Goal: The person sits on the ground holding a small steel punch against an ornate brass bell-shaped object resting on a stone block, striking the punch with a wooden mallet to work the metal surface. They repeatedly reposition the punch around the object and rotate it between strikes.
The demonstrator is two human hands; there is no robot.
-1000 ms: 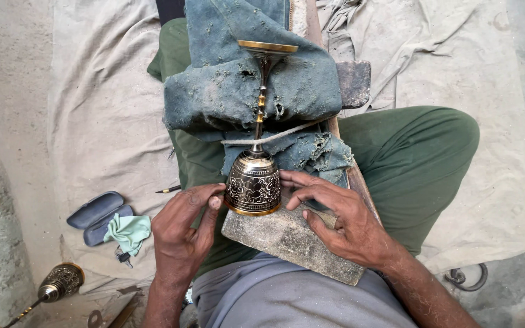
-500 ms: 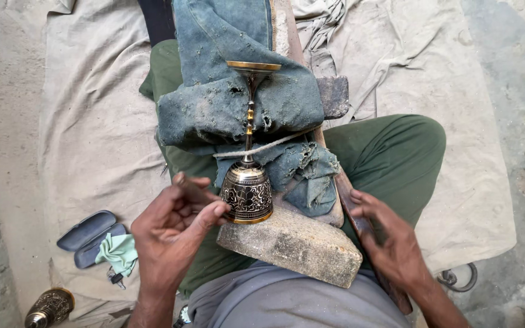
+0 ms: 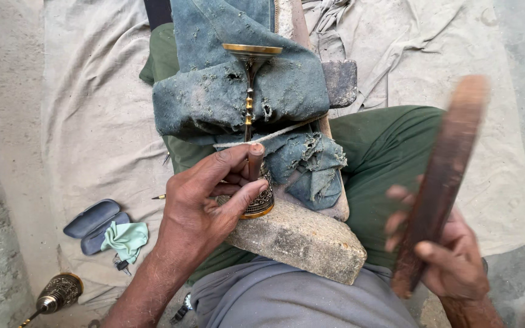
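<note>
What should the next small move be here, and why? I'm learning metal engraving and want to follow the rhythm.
Probably bring the wooden mallet in the right hand down onto the punch. The left hand pinches that punch against the engraved brass goblet, which rests on the stone block, while the mallet is raised and blurred.

the brass goblet lies on its side along the lap, its flat round foot pointing away and its beaded stem running back toward the body. its engraved, dark-patterned bowl rests on a rough grey stone block, partly hidden by fingers. the stem lies over worn, dusty blue denim cloth, crossed by a pale string. a thin metal punch stands against the bowl. the long brown wooden mallet is raised upright at the right, blurred.
</note>
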